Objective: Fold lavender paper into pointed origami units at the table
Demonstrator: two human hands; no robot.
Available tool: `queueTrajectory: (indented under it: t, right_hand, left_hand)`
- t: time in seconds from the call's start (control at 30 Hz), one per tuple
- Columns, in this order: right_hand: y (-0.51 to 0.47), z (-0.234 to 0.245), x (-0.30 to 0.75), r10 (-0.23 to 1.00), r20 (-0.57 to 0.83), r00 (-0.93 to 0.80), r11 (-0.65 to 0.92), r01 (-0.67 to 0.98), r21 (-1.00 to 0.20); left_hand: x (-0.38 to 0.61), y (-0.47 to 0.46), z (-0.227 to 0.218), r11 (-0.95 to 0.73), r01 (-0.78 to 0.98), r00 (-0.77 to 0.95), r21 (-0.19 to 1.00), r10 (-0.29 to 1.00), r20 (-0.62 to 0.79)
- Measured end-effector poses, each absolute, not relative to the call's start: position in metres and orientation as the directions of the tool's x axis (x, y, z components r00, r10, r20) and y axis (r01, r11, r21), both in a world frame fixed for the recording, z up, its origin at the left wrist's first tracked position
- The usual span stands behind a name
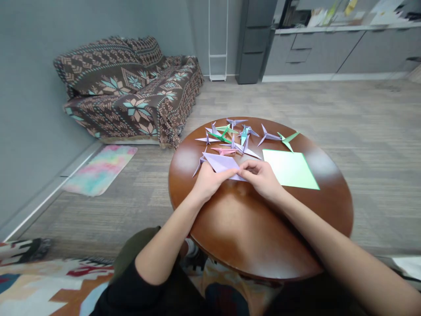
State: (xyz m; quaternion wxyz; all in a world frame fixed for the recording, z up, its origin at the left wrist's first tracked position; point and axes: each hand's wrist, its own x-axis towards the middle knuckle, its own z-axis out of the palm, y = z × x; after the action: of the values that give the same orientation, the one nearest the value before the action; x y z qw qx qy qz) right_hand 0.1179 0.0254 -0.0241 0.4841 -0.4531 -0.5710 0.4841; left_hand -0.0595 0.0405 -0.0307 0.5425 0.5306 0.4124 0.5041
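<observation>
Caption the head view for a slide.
Left hand and right hand press folded lilac paper on a round wooden table, near origami cranes and a green paper square.

And we're watching a person wearing a black short sleeve (pixel 121 292) on the left arm, with a bare left forearm (pixel 164 243) running to a bare left hand (pixel 207 182). A dark sleeve (pixel 312 300) is showing on the right, above the bare right hand (pixel 259 177). Olive-green fabric (pixel 131 254) is showing at the lap, and a white sock (pixel 191 246) is peeking out above a dark shoe (pixel 194 263)!
</observation>
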Motion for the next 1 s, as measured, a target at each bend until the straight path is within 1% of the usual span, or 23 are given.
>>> queueTrajectory:
  t: [0.07, 0.27, 0.37, 0.47, 0.53, 0.67, 0.8, 1.0]
  right_hand:
    - [0.025, -0.023, 0.118, 0.987, 0.111, -0.115, 0.119, 0.066, -0.991]
    - [0.025, -0.021, 0.12, 0.99, 0.115, -0.079, 0.123, 0.094, -0.988]
    - [0.027, -0.024, 0.122, 0.991, 0.113, -0.072, 0.119, 0.081, -0.99]
    - [0.028, -0.026, 0.122, 0.991, 0.106, -0.076, 0.11, 0.048, -0.993]
    - [0.028, -0.027, 0.121, 0.988, 0.095, -0.119, 0.1, 0.035, -0.994]
    - [0.025, -0.027, 0.119, 0.976, 0.101, -0.193, 0.112, 0.05, -0.992]
    - [0.023, -0.028, 0.118, 0.981, 0.116, -0.157, 0.127, 0.061, -0.99]
    - [0.021, -0.024, 0.116, 0.986, 0.116, -0.121, 0.125, 0.065, -0.99]
  left_hand:
    - [-0.06, 0.042, -0.032, -0.083, -0.137, 0.107, 0.987, 0.989, 0.098]
    - [-0.059, 0.048, -0.035, -0.092, -0.355, -0.014, 0.931, 0.996, 0.093]
    - [-0.059, 0.049, -0.031, -0.089, -0.421, -0.064, 0.903, 0.996, 0.068]
    - [-0.059, 0.048, -0.029, -0.038, -0.389, -0.03, 0.921, 0.999, 0.029]
    - [-0.059, 0.046, -0.029, -0.026, -0.333, 0.036, 0.943, 0.999, 0.04]
    - [-0.057, 0.04, -0.027, -0.059, -0.18, 0.135, 0.982, 0.987, 0.084]
    - [-0.056, 0.036, -0.021, -0.086, -0.092, 0.112, 0.992, 0.989, 0.096]
    - [-0.055, 0.035, -0.022, -0.103, -0.088, 0.056, 0.991, 0.992, 0.109]
